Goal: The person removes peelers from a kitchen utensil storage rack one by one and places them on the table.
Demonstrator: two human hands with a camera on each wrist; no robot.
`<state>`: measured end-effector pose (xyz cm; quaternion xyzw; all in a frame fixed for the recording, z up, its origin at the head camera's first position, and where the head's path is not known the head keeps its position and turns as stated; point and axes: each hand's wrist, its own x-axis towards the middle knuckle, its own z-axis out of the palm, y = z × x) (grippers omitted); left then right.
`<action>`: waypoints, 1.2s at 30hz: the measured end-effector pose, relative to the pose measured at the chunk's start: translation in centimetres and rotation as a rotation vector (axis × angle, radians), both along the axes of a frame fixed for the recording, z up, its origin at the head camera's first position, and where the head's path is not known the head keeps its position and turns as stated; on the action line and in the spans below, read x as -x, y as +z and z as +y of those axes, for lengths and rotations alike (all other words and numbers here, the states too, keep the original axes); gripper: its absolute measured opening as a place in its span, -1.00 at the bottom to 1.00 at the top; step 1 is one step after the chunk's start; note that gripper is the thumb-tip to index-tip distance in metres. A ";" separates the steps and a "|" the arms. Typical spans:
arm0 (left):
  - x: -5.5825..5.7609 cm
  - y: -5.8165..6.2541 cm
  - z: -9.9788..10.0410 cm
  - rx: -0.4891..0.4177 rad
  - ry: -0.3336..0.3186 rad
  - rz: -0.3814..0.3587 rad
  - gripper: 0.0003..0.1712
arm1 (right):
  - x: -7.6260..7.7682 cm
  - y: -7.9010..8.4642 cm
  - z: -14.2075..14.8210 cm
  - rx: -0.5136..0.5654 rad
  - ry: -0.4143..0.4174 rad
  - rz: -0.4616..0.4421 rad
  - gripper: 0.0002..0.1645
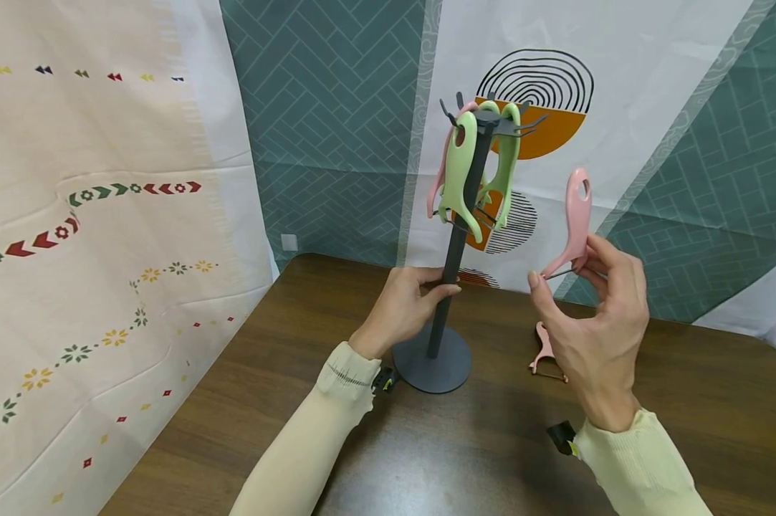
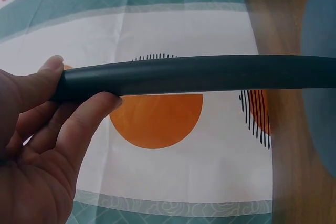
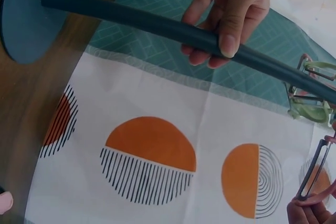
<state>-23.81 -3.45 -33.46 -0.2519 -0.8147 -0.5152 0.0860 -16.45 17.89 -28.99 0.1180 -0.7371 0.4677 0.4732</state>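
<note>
My left hand grips the dark pole of a hook stand, thumb on one side and fingers on the other, also seen in the left wrist view. My right hand pinches a pink Y-shaped peeler by its blade end, handle pointing up, to the right of the stand and apart from it. On the stand's hooks hang green peelers with their blades down, and a pink peeler partly hidden behind them. Another pink peeler lies on the table beyond my right wrist.
The stand's round base rests on a brown wooden table. Bare hooks stick out at the stand's upper right. Behind the table hangs a patterned cloth, with a cream cloth at the left.
</note>
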 end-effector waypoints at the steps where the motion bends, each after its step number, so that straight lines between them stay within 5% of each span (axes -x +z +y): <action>1: 0.0 0.0 0.0 -0.001 0.000 -0.001 -0.77 | 0.0 -0.1 0.1 -0.001 -0.003 -0.002 -0.23; 23: 0.5 -0.4 0.3 -0.091 0.017 -0.041 -0.81 | -1.6 -0.7 1.1 0.005 -0.059 -0.051 -0.27; 36: 0.3 -0.5 0.3 -0.083 0.027 -0.010 -0.83 | 0.0 -3.7 5.1 -0.054 -0.130 -0.107 -0.18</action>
